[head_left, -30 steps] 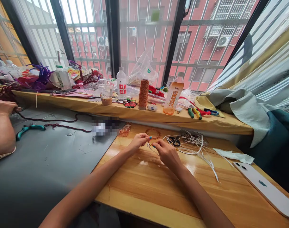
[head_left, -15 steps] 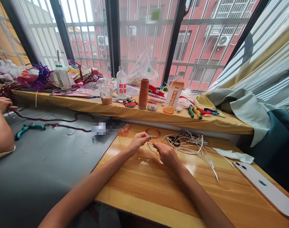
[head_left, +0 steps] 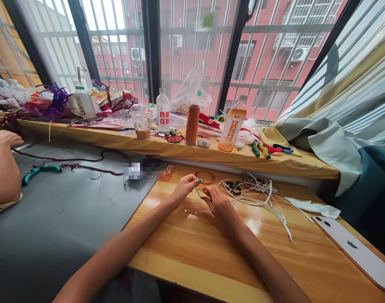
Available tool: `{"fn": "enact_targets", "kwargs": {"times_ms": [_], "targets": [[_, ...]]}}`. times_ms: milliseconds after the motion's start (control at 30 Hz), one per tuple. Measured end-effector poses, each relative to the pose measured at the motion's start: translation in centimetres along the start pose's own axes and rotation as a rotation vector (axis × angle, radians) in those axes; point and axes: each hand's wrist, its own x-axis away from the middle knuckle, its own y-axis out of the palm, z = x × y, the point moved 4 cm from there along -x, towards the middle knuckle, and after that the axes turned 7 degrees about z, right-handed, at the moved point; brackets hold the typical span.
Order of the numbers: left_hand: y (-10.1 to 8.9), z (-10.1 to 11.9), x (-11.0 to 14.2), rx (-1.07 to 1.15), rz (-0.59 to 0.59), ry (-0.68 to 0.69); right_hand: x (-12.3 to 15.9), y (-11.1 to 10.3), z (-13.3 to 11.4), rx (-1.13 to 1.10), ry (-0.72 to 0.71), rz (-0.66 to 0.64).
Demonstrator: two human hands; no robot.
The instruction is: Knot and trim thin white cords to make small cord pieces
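Note:
Over the wooden tabletop (head_left: pixel 192 252), my left hand (head_left: pixel 185 188) pinches a short white cord (head_left: pixel 197 190), thumb and forefinger closed near its end. My right hand (head_left: pixel 220 204) is just to the right, its thumb and fingers bent around the same cord; the exact contact is partly hidden. Behind both hands lies a coil of copper wire (head_left: pixel 214 178). A tangle of white cords (head_left: pixel 258 203) is spread to the right, with black-handled scissors (head_left: pixel 235 188) among it. A bundle of short copper wires (head_left: pixel 167 172) rests on the left.
A phone (head_left: pixel 353 248) and a tissue (head_left: pixel 314 207) lie at right. On the ledge stand a spool of copper-coloured cord (head_left: pixel 192 125), a drink bottle (head_left: pixel 233 128), a cup (head_left: pixel 141 124) and pliers (head_left: pixel 261 150). At left, a co-worker's arm (head_left: pixel 4 168) is near teal pliers (head_left: pixel 41 170).
My right hand has shifted slightly up and left, and its fingers have spread around the cord. My left hand stays nearly still. The co-worker's hand has moved a little.

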Motion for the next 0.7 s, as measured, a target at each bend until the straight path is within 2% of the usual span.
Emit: {"fn": "enact_targets", "kwargs": {"times_ms": [167,267,467,700], "targets": [[0.2,-0.6,-0.1,-0.011,-0.031,-0.028,0.3,0.2,0.3,0.147,-0.111,-0.016],[0.1,-1.0,-0.4,-0.031,-0.023,-0.028,0.3,0.1,0.0,0.21,-0.143,-0.068],[-0.2,-1.5,-0.5,-0.073,0.017,0.013,-0.2,-0.2,-0.5,0.255,-0.041,-0.26],[0.3,-2.3,-0.1,-0.041,-0.06,-0.033,-0.1,0.1,0.6,0.063,0.044,-0.259]]}}
